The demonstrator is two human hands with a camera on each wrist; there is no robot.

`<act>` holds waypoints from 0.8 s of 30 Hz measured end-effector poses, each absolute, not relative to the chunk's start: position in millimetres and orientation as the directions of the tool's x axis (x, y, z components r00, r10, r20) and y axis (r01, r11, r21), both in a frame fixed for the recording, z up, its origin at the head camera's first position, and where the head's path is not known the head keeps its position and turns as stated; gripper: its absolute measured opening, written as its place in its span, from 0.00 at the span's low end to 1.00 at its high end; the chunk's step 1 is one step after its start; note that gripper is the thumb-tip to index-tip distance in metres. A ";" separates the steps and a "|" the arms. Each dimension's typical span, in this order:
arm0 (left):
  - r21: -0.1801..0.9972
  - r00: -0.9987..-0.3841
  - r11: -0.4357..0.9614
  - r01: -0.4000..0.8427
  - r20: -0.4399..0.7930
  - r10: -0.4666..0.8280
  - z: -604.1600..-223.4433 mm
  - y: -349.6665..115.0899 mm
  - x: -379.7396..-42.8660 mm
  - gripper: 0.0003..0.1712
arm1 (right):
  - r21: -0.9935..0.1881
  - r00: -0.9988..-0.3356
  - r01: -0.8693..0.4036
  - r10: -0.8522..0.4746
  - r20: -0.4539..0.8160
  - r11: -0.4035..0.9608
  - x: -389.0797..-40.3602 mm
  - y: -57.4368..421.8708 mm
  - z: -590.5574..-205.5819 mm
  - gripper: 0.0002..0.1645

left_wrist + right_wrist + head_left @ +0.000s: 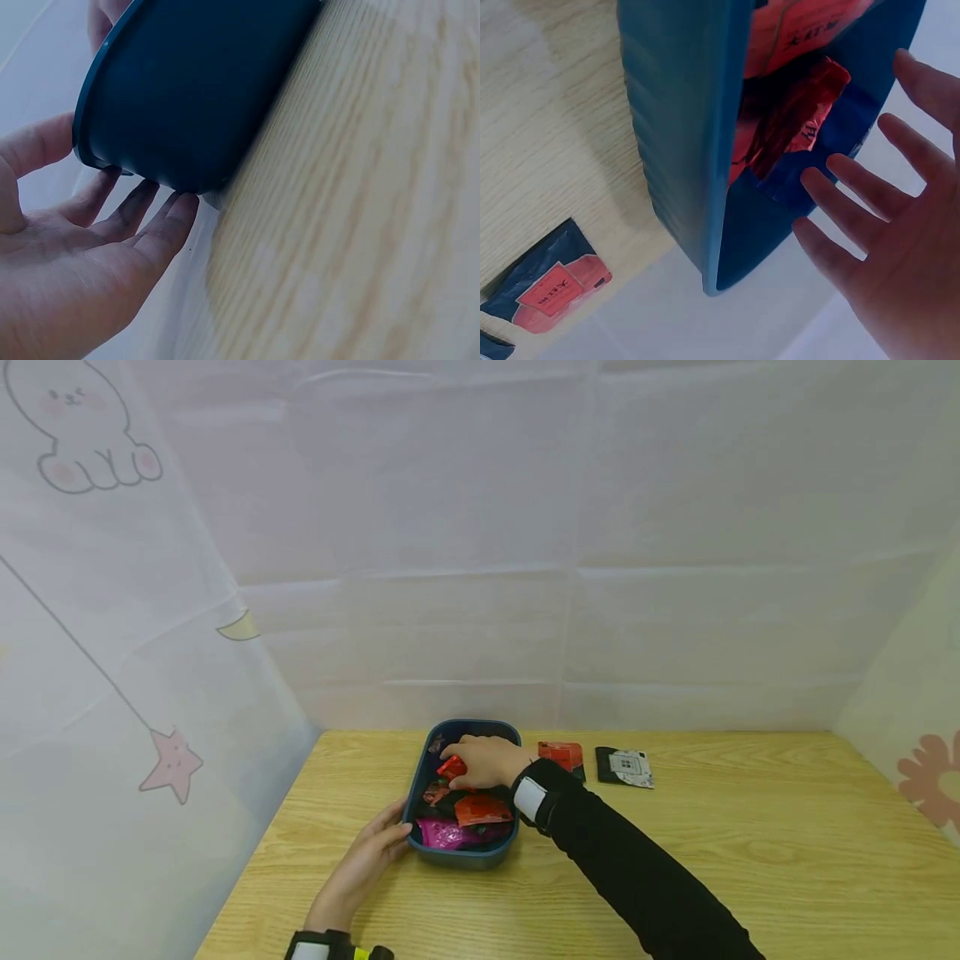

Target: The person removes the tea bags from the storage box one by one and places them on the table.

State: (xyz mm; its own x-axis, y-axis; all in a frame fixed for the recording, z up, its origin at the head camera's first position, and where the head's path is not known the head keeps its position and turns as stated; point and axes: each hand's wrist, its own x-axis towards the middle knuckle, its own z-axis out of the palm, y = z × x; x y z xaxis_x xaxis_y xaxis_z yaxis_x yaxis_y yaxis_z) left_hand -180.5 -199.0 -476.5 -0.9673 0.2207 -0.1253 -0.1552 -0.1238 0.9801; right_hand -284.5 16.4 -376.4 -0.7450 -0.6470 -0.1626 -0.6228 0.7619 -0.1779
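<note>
A dark blue plastic bin [463, 860] stands on the table with several small packets in it. My left hand [375, 843] holds its left side, thumb at the rim and fingers against the outer wall, also plain in the left wrist view. My right hand [487, 762] reaches into the bin from the right. In the right wrist view its fingers [847, 214] are spread, apart from a shiny red tea packet [802, 124] below them. Nearer the front of the bin lie an orange-red packet [482, 810] and a bright pink packet [450, 835].
Right of the bin, a red-and-black tea packet [561, 756] and a black-and-white packet [626, 767] lie on the wooden table [712, 860]. A pale printed sheet [450, 543] hangs behind the table's back edge and along both sides.
</note>
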 end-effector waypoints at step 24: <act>0.978 -0.967 -0.137 -0.159 -0.126 0.222 -477.9 -197.4 -180.4 0.37 | -0.091 -0.818 -0.521 -0.527 -0.232 0.849 -283.8 2.5 -390.5 0.26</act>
State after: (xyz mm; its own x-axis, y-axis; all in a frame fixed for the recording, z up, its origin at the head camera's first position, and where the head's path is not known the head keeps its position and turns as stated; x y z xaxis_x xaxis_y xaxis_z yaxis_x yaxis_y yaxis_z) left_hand -180.4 -197.4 -477.9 -0.9669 0.2221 -0.1256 -0.1586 -0.1372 0.9778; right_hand -283.8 2.5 -390.5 -0.8178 -0.5266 -0.2322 -0.5207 0.8489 -0.0912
